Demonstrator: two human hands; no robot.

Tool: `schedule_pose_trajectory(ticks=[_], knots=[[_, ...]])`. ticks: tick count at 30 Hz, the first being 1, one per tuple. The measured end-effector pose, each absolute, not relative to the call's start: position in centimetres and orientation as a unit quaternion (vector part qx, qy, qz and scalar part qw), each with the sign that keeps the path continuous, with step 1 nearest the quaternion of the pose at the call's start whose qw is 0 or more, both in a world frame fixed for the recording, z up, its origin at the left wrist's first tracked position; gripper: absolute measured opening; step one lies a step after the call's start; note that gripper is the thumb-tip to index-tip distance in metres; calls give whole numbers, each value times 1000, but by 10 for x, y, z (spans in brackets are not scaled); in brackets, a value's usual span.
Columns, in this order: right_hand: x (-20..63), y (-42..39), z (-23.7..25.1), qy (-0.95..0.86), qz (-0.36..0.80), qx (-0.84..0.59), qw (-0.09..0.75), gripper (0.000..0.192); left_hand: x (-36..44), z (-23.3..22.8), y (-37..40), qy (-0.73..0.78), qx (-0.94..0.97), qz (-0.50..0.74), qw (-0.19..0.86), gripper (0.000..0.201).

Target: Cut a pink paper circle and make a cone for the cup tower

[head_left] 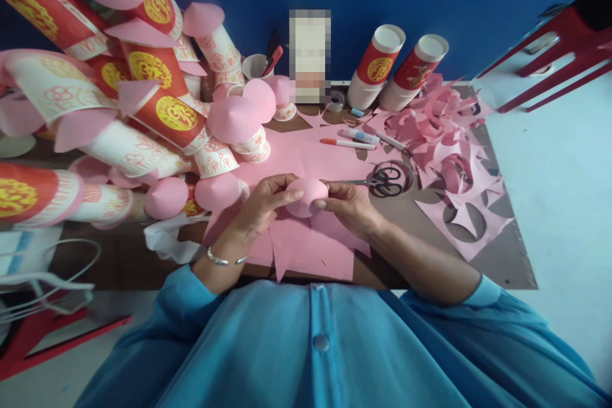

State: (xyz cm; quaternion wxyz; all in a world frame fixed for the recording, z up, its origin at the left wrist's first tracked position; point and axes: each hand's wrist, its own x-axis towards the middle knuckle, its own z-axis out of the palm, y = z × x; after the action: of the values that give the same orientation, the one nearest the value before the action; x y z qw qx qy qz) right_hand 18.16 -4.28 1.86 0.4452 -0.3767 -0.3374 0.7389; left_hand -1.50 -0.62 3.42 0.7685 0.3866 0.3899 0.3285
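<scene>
Both hands grip one small object at the middle of the brown tabletop [507, 255]: a rounded pink paper cap [307, 195] being pressed over what seems to be a paper cup, though the cup itself is hidden beneath the paper. The left hand [262, 202] cradles it from the side with fingers curled round it; the right hand [348, 203] pinches its other edge. By the look of it the paper is being moulded down round the rim, and the next move calls for steady turning and smoothing so that the cover sits evenly.

A white cup [255, 65] at the back holds a red-handled tool. Two stacks of red and white printed paper cups [399, 67] lie tilted near the wall. Black-handled scissors [382, 182] lie just beside the right hand, on a flat pink paper sheet [310, 248].
</scene>
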Motion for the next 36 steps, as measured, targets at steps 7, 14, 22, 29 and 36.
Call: schedule_pose_trajectory(ticks=[7, 14, 22, 29, 36], knots=[[182, -42, 21, -338, 727, -382, 459, 26, -14, 33, -6, 398, 386, 328, 765, 36], [184, -40, 22, -326, 718, -386, 479, 23, -16, 32, -6, 412, 369, 339, 761, 36], [187, -40, 19, -343, 664, -416, 518, 22, -19, 31, -8, 428, 369, 324, 759, 33], [187, -40, 16, -331, 685, -403, 508, 32, -15, 31, -5, 423, 350, 364, 753, 33], [187, -41, 14, -328, 686, -426, 490, 30, -14, 31, -7, 433, 350, 366, 746, 34]])
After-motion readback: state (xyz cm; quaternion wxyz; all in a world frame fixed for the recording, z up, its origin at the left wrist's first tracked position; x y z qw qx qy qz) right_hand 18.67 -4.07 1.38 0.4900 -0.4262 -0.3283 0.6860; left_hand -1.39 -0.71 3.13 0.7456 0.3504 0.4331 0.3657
